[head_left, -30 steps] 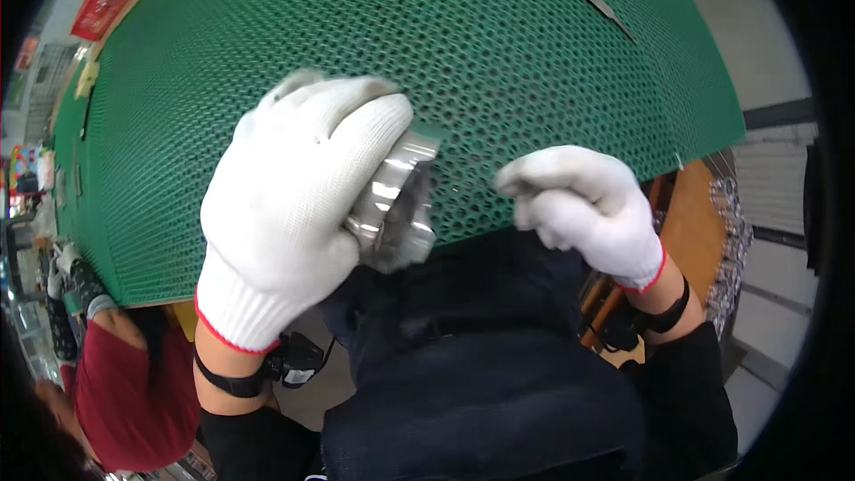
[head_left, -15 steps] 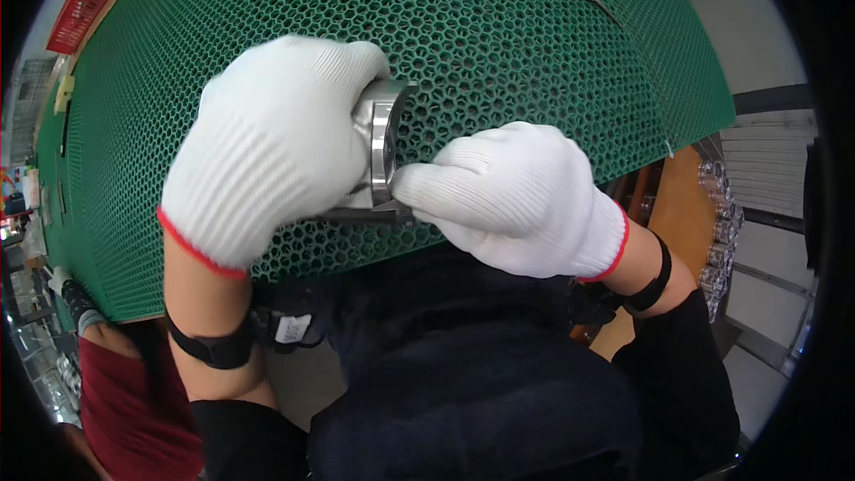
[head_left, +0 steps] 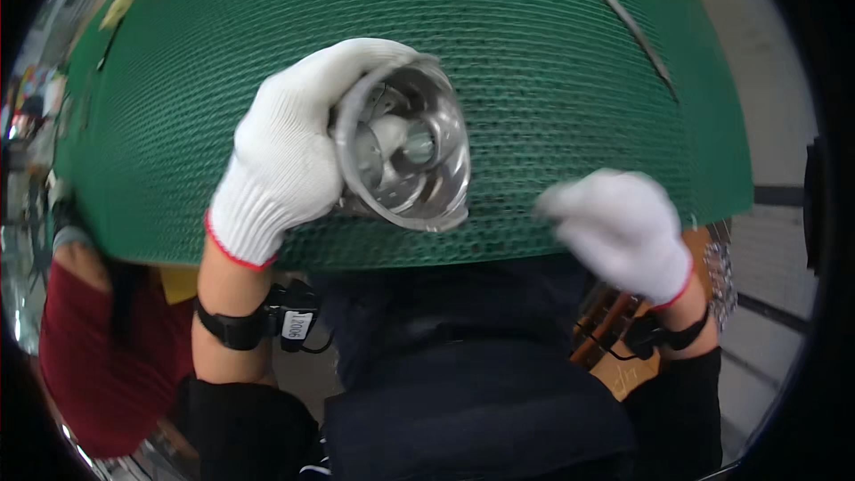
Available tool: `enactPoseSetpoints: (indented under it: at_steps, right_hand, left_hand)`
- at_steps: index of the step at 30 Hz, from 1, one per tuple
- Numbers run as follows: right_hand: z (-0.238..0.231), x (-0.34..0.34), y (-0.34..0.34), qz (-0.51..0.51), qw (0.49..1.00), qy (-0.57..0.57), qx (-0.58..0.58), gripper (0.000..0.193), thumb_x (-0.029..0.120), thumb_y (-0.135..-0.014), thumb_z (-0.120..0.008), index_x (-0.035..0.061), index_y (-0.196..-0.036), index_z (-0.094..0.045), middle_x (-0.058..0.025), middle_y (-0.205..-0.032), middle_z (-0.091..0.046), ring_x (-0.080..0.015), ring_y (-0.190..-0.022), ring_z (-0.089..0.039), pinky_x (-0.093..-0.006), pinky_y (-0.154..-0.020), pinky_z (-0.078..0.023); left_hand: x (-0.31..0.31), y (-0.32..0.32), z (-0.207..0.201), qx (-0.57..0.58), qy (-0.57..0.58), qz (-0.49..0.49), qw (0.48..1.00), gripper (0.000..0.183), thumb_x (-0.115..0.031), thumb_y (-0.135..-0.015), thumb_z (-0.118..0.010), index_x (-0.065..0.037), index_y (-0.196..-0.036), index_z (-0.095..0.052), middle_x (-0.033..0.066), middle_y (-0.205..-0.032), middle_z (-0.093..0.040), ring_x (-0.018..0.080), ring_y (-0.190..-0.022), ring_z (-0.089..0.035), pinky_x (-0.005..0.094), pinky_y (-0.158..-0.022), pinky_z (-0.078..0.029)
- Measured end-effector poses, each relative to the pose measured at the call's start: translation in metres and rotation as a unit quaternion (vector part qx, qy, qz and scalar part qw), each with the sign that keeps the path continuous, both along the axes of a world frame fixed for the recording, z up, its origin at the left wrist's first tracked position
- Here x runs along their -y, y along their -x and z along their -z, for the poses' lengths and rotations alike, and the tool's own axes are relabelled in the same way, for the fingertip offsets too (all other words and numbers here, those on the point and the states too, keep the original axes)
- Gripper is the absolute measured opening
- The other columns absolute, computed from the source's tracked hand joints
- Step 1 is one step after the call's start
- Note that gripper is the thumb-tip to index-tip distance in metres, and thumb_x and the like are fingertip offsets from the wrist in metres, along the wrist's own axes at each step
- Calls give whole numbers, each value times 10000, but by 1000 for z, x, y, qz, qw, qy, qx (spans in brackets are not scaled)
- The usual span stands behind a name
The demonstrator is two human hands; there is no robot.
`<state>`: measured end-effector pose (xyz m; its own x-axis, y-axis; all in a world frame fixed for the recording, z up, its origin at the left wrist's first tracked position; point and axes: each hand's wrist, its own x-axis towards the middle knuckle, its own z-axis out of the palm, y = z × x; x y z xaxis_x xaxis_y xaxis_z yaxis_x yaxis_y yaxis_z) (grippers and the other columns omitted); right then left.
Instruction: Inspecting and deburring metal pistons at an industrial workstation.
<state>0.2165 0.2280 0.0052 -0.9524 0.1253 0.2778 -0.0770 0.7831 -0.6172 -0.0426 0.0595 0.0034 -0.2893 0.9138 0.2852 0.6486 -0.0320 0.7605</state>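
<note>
My left hand (head_left: 294, 142), in a white knitted glove with a red cuff, is closed round the side of a hollow silver metal housing (head_left: 436, 178). The round open mouth of the housing is turned up toward me, and its inside shows a central boss and openings. White glove cloth seems to show through one of them. Most of my left fingers are hidden behind the part. Well to the right, apart from the housing, my gloved right hand (head_left: 619, 232) hovers near the table's front edge. Motion smears its fingers, so whether it holds anything is unclear.
A green textured mat (head_left: 525, 53) covers the table. On its far right lies a long thin metal strip (head_left: 628, 22). Shiny metal parts (head_left: 721, 272) stand beyond the right edge. At left, a person in dark red clothing (head_left: 107, 356) is beside the table.
My right hand has left the housing and moved right. My left hand has turned the housing so that its open mouth now faces up toward me.
</note>
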Motion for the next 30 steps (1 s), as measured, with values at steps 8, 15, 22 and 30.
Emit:
enactPoseSetpoints:
  at_steps: [8, 15, 22, 30]
  right_hand:
    - [8, -210, -9, 408, 803, -344, 264, 554, 490, -956, -544, 130, -1377, -525, -163, -1288, -575, -352, -1148, -594, -416, -974, -471]
    - [36, -178, -2, 345, 918, -125, 147, 394, 285, -961, -599, 35, -1265, -588, -158, -1173, -674, -297, -1094, -647, -359, -957, -483]
    - [10, -63, -63, 258, 948, -143, 120, 329, 30, -856, -659, 39, -1184, -639, -147, -1002, -656, -246, -810, -665, -339, -726, -524]
    - [-36, 15, 48, -7, 998, 23, 59, 549, -44, -796, -638, 58, -1333, -589, -29, -712, -640, -101, -602, -616, -246, -554, -489]
  left_hand:
    - [96, 17, 0, -355, 12, -81, 931, 690, -582, -788, -697, -111, -1287, -625, 310, -1378, -494, 479, -1261, -507, 518, -1052, -426]
    - [49, -24, -12, -426, -8, -60, 903, 539, -608, -803, -660, -80, -911, -644, 287, -1298, -562, 526, -1239, -475, 573, -1046, -387]
    - [47, -25, 15, -108, -42, -103, 988, 667, -475, -698, -834, -59, -1158, -589, 224, -1311, -515, 351, -1164, -560, 442, -962, -467]
    - [77, -53, 22, -106, 1, -188, 976, 525, -457, -714, -840, -82, -1019, -635, 187, -1148, -548, 325, -1028, -584, 429, -852, -502]
